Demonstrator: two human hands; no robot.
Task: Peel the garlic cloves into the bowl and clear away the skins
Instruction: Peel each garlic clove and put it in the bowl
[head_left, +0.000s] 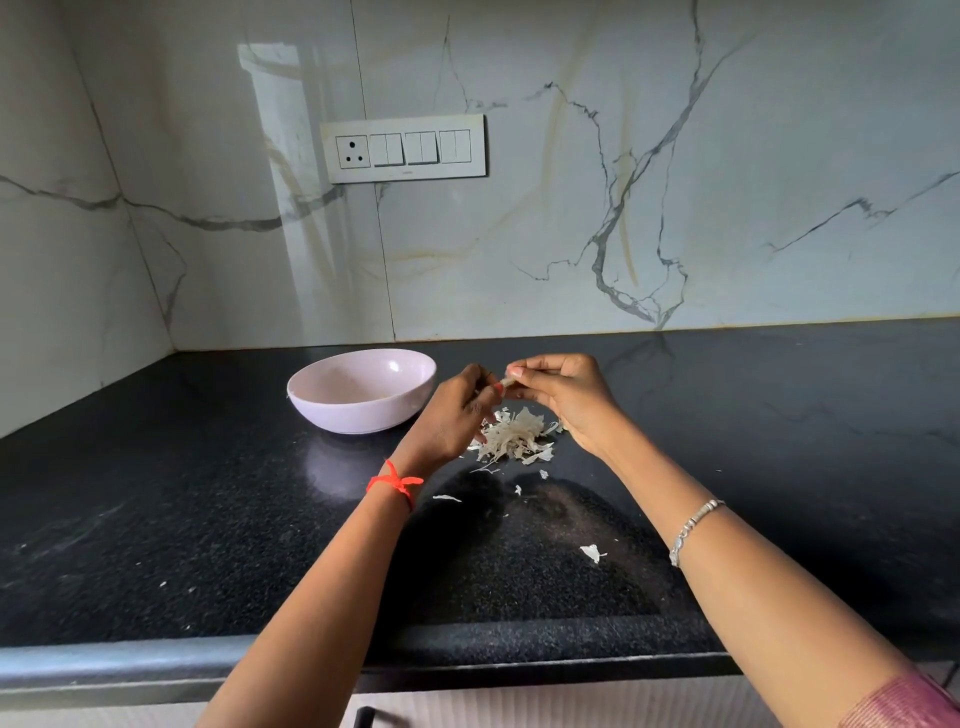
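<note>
Now | left hand (457, 415), right hand (566, 395) pinch garlic clove (506, 383) | lengthwise left-right

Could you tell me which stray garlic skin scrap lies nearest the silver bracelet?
The white scrap lying alone just left of the right forearm; the other strays sit farther back, beside the skin pile.

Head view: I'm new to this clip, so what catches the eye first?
The left hand and right hand pinch a garlic clove over a pale pile of skins, mid-frame. A pink bowl sits just to their left on the black counter.
</note>
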